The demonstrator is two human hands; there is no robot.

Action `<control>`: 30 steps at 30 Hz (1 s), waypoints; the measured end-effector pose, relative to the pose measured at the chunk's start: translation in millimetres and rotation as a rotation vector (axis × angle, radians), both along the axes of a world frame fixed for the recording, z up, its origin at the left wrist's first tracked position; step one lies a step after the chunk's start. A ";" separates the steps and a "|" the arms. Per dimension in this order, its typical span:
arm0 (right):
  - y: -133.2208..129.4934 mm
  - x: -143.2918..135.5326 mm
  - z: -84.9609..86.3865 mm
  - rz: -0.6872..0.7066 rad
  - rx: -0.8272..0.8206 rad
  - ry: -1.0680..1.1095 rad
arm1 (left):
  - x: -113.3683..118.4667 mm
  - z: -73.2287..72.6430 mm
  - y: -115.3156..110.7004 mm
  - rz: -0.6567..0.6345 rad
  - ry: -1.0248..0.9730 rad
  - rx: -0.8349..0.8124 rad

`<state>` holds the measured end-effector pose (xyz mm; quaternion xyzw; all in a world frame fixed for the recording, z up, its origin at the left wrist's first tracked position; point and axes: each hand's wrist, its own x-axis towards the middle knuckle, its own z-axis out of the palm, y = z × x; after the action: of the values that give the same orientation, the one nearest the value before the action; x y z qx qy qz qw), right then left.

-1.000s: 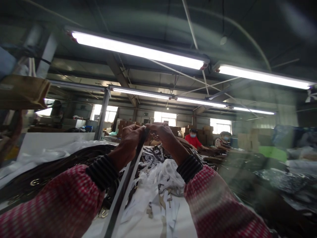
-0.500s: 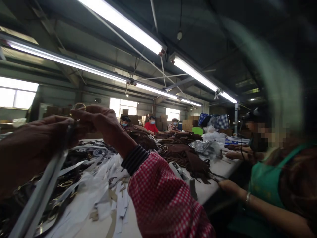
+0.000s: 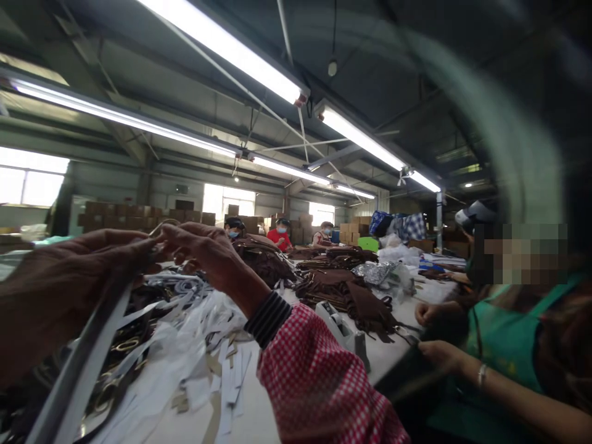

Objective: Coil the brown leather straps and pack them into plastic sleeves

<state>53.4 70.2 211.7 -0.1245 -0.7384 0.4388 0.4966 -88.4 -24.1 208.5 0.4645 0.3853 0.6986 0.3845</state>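
Note:
My left hand (image 3: 69,280), close on the left, grips the upper end of a long strap (image 3: 86,364) that looks grey-white, perhaps wrapped. The strap hangs down to the lower left. Meeting it at the strap's end, my right hand (image 3: 213,253) pinches a thin metal ring (image 3: 164,224) between thumb and fingers. A red-and-white checked sleeve (image 3: 319,370) with a striped cuff covers my right arm. Below both hands lies a tangle of dark straps with gold-coloured rings (image 3: 124,345), mixed with white strips (image 3: 231,376).
Brown fabric pieces (image 3: 333,290) are stacked mid-table, near a tape dispenser (image 3: 340,327) and clear plastic bags (image 3: 402,256). At the right a co-worker in a green apron (image 3: 504,333) holds a dark strap. Several people sit farther back, with cardboard boxes (image 3: 115,216) behind.
Both my hands have shifted right and slightly lower in view, still holding the strap and ring. The strap has turned a little. The co-worker's hands at the right have moved too.

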 end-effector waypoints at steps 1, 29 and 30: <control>-4.1 2.9 1.2 -0.009 -0.018 0.034 | 2.9 2.3 -1.9 0.002 -0.005 0.017; -55.2 -16.5 -119.7 0.035 -0.430 0.198 | -15.9 -24.4 26.1 -0.105 0.222 0.219; -54.1 -14.4 -119.4 0.020 -0.429 0.194 | -17.8 -28.7 27.5 -0.104 0.220 0.200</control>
<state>39.0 16.1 92.2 -0.1774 -0.5782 0.6007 0.5229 -106.2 3.4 179.7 0.5935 0.3287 0.6576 0.3275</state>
